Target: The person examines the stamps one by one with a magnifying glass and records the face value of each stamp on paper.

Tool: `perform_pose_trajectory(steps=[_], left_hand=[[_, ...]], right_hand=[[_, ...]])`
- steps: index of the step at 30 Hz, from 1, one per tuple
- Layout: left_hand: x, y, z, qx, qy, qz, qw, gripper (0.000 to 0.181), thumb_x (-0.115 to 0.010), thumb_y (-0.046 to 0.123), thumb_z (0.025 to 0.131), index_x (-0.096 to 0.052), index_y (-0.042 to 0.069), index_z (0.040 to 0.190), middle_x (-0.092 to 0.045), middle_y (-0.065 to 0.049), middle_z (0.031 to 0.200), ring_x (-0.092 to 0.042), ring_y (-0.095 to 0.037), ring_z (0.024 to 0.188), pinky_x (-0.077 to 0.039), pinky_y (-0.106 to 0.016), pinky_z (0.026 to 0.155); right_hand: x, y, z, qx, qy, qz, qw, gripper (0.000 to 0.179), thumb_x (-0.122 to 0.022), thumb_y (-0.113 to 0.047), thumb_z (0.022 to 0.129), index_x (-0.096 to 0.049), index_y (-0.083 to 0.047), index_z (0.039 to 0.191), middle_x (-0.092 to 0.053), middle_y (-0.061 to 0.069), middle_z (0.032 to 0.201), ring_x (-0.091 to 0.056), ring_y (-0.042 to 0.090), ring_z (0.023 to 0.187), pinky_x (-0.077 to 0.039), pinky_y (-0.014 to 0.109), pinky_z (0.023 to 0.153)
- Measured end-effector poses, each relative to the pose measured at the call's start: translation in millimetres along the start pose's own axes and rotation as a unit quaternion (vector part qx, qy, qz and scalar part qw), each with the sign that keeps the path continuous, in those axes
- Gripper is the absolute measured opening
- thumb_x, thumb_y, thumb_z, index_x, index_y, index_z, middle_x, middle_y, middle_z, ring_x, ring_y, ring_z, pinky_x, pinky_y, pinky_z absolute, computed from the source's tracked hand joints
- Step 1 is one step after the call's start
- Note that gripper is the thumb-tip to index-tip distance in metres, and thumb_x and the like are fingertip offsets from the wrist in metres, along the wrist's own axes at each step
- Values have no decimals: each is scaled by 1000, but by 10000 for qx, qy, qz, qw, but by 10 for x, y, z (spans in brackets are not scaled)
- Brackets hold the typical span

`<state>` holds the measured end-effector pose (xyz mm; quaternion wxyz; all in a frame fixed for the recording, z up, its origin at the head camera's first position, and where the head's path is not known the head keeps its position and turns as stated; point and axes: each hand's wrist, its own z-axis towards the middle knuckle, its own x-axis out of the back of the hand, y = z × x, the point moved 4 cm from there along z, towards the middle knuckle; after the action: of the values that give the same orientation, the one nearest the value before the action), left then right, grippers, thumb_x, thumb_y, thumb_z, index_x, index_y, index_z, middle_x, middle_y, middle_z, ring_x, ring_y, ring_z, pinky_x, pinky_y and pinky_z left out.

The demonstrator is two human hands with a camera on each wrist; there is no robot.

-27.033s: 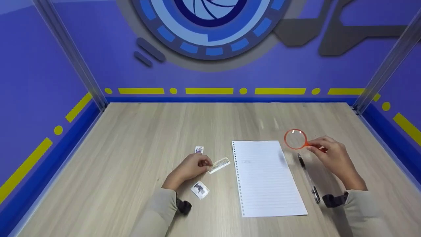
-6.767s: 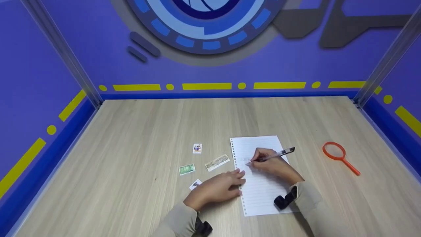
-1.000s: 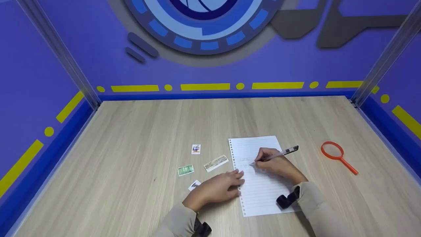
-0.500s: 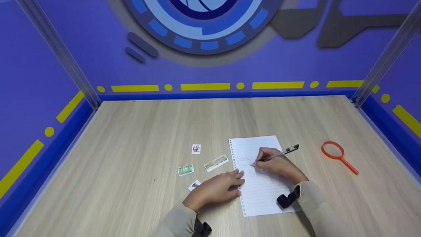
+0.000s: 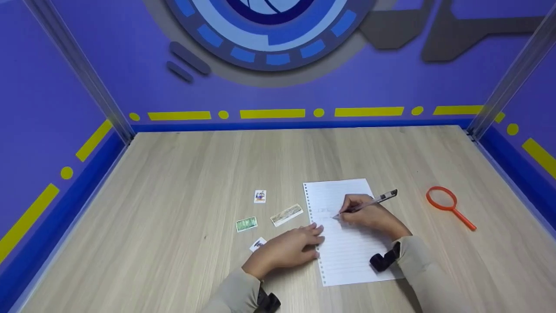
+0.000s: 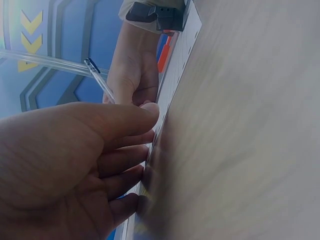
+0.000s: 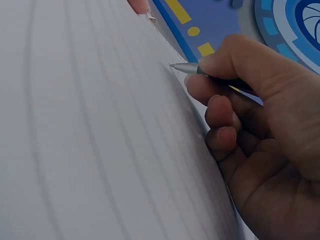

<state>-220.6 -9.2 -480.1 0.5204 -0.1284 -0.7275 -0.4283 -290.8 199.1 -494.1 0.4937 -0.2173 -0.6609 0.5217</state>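
Note:
My right hand [image 5: 369,215] pinches a clear-barrelled pen [image 5: 384,196], its tip on a lined, punched sheet of paper [image 5: 347,265]. Faint writing shows at the sheet's upper left, beside the tip. In the right wrist view the pen's metal tip [image 7: 186,68] meets the ruled page [image 7: 100,150]. My left hand [image 5: 286,250] rests with fingers spread loosely on the punched left edge. Left of the sheet lie several stamps: a long beige stamp [image 5: 286,215], a green stamp [image 5: 246,224], a colourful stamp [image 5: 260,196], and a dark-pictured stamp [image 5: 257,243] partly hidden by my left hand.
An orange magnifying glass [image 5: 464,220] lies on the wooden table [image 5: 182,182] to the right of the paper. Blue-purple panels [image 5: 278,100] with yellow markings enclose the back and sides.
Since the oldest frame, the magnifying glass has left my right hand for the table, the pen has been picked up, and my left hand has moved onto the paper. Lately the pen has shifted slightly right.

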Motion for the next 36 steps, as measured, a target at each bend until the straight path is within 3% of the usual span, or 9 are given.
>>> perform_pose_trajectory(steps=[10,19,28,36], left_hand=[[29,3,-10,-33,60,3,10000,44,-58,23,94,-55,9,135,-41,-5,150,-33,-19,143,-28,-32,118],[40,11,-20,-97,142,176,9997,44,-57,23,94,-56,9,135,-42,-7,150,-34,-21,142,-29,-31,117],[15,25,-17,-162,100,172,9997,43,-57,21,94,-56,8,135,-42,-8,150,-34,-22,142,-28,-32,118],[9,24,-5,-122,85,58,9999,43,-58,20,93,-56,8,134,-42,-7,150,-34,-22,142,-28,-33,118]], right_hand=[[28,-11,28,67,73,-59,9999,8,-66,5,80,-61,-2,82,-58,-2,73,-50,5,63,-37,15,56],[54,9,32,80,448,114,9989,5,-66,0,85,-64,-1,89,-64,0,85,-54,6,75,-42,17,68],[59,47,12,-100,487,32,9988,16,-73,-13,84,-64,-4,92,-65,5,91,-56,8,81,-45,18,72],[50,40,-3,-112,453,-81,9989,15,-72,-15,84,-64,-6,93,-65,5,92,-57,9,82,-45,18,73]])
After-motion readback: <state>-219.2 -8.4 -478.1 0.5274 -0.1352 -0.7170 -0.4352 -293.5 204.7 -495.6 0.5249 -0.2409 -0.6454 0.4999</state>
